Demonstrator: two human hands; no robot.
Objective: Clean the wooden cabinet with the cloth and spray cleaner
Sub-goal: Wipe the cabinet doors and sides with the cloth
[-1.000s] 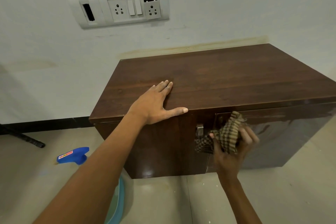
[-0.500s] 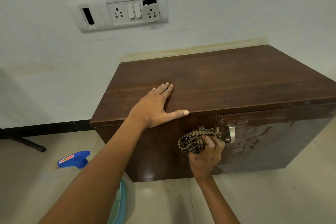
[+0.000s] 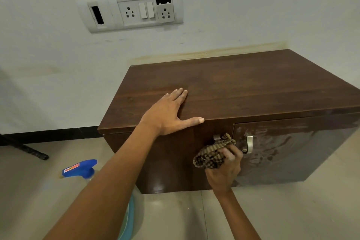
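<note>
Head view: wiping the front is the step in hand. The left hand [image 3: 167, 115] lies flat, fingers straight, on the cabinet [image 3: 253, 87] top by its front edge, bracing. The right hand [image 3: 224, 169] grips the bunched cloth [image 3: 212, 156] against the front, between the left handle [image 3: 216, 137] and right handle [image 3: 249, 143]. The spray [image 3: 80, 168] stands on the floor [image 3: 292, 210], well apart. The right door [image 3: 292, 152] looks streaked and wet, so the next move probably calls for firm sweeps across it, working round its handle.
</note>
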